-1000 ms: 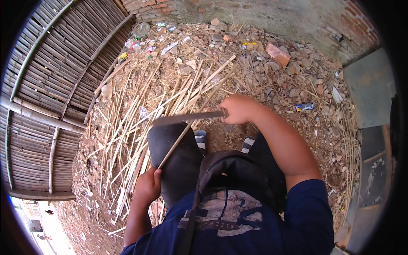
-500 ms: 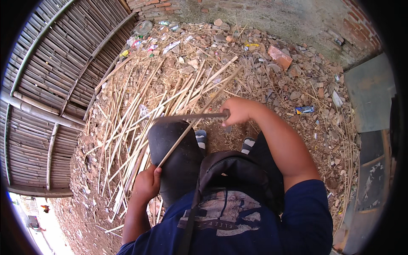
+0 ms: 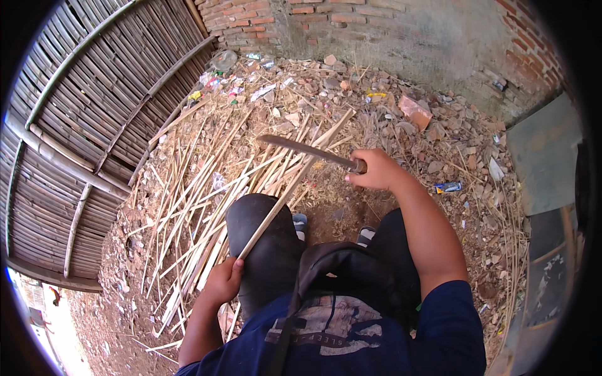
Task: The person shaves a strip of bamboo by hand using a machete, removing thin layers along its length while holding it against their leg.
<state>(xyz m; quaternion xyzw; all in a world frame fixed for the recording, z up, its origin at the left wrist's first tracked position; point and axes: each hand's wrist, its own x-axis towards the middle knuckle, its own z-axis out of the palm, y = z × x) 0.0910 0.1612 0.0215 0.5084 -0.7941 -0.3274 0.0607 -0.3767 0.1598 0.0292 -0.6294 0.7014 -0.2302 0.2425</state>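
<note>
My right hand (image 3: pixel 374 170) is closed round the handle of a machete. Its long, dark, worn blade (image 3: pixel 298 147) points left and slightly away from me, passing across the far part of a bamboo strip (image 3: pixel 274 213); I cannot tell whether they touch. My left hand (image 3: pixel 224 281) grips that strip's near end beside my left knee, thumb along it. The strip slants up and right, over my dark trouser leg (image 3: pixel 254 229). Many cut bamboo strips (image 3: pixel 188 216) lie heaped on the ground beyond and left of my knee.
A bamboo slat wall (image 3: pixel 81 106) stands at left, and a worn brick wall (image 3: pixel 364 31) at the back. Rubble and litter cover the ground, with a brick chunk (image 3: pixel 415 113) and a blue packet (image 3: pixel 449 187). A grey panel (image 3: pixel 545 150) leans at right.
My right hand has moved a little right, and the machete has turned so its tip points farther away, off my knee. The strip stays in my left hand. The view has tilted upward slightly.
</note>
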